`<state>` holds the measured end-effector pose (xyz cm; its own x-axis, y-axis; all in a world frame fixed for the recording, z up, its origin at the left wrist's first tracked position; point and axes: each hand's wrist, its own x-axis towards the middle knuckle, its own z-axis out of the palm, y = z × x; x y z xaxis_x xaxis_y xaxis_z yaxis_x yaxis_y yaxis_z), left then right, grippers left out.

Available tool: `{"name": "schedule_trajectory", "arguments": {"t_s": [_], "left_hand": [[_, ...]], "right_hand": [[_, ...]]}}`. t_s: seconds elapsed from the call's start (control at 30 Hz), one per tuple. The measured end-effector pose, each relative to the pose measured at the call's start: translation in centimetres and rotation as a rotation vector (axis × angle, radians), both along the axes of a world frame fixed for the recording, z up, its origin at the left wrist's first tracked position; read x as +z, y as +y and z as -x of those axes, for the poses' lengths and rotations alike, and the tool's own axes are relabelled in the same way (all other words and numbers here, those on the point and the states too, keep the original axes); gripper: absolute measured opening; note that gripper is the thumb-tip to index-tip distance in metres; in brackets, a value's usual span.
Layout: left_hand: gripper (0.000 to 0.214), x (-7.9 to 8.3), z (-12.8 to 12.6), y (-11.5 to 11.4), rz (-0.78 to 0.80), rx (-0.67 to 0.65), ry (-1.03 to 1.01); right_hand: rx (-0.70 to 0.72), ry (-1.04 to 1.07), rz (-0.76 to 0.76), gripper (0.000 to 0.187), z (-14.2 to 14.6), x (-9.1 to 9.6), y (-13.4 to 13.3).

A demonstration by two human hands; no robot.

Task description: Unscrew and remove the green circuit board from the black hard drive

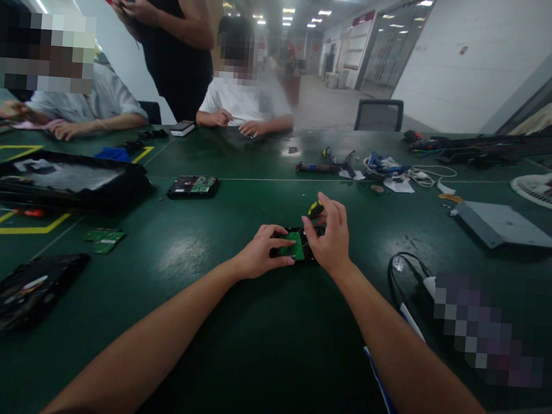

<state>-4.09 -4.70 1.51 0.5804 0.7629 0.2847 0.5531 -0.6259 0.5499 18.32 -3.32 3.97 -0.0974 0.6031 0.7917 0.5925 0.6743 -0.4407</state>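
On the green table in front of me lies a black hard drive with a green circuit board (294, 248). My left hand (267, 252) grips its left side, thumb along the near edge and fingers across the board. Over the drive's right end, my right hand (329, 233) is closed around a yellow-and-black screwdriver (315, 209) held upright. The screwdriver's tip is hidden behind my fingers. Another hard drive (193, 187) with its board showing lies farther left. A loose green circuit board (104, 240) rests to the left of my left hand.
Black trays (65, 179) stand at the left, above a black casing (27, 290). To the right are a grey metal box (506, 224), a cable (391, 272) and tangled wires (387, 165). Across the table a person in white (245, 104) sits; others are at the left.
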Motion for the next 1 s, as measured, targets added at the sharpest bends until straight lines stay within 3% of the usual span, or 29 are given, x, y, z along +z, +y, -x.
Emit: {"name": "schedule_trajectory", "arguments": {"t_s": [0.17, 0.43, 1.0], "left_hand": [[0.05, 0.13, -0.04, -0.09, 0.006, -0.002, 0.0], [0.05, 0.15, -0.05, -0.08, 0.0, -0.002, 0.01], [0.049, 0.01, 0.0, -0.01, 0.006, 0.003, 0.005]], "right_hand": [[0.01, -0.01, 0.007, 0.077, 0.05, -0.07, 0.08], [0.024, 0.064, -0.01, 0.067, -0.04, -0.51, 0.35], [-0.003, -0.001, 0.029, 0.072, 0.14, -0.08, -0.13]]}}
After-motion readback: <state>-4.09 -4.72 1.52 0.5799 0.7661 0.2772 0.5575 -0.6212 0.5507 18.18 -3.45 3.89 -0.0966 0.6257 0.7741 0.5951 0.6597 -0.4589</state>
